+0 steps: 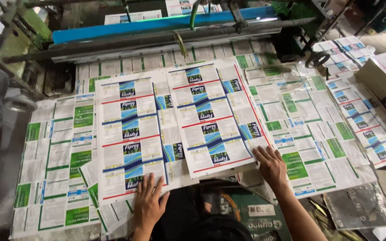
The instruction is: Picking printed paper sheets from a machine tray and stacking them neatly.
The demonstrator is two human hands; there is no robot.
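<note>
Two sheets lie side by side, not yet lined up.

On the table (45,209), the left sheet (128,138) sits almost straight and the right sheet (215,116) tilts; both run long-ways away from the person. The left hand (148,201) and right hand (271,165) press flat on the near edges, fingers spread, holding nothing.
</note>
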